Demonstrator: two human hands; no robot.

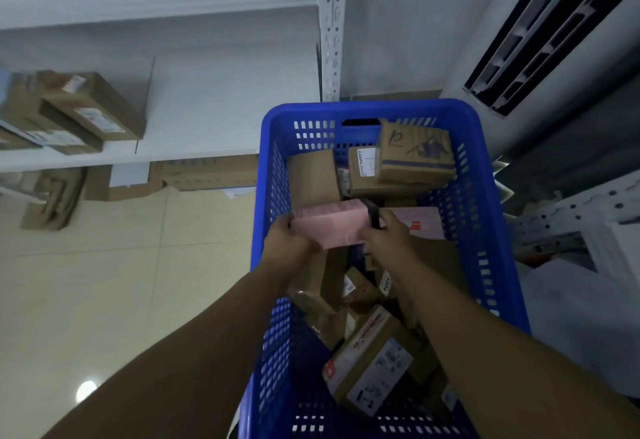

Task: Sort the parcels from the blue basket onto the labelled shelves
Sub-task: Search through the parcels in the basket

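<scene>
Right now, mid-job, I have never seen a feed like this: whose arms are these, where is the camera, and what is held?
There is one picture, from a wide-angle camera worn on a person's head, looking down. No machine: these are the person's own bare arms. The left hand and right hand together grip a pink box at its two ends, over the blue basket. The basket holds more parcels, mostly brown cardboard, such as one with handwriting at its far end. To the left, a white shelf carries a few cardboard parcels, above a tiled floor. Any shelf labels are unreadable here.
</scene>
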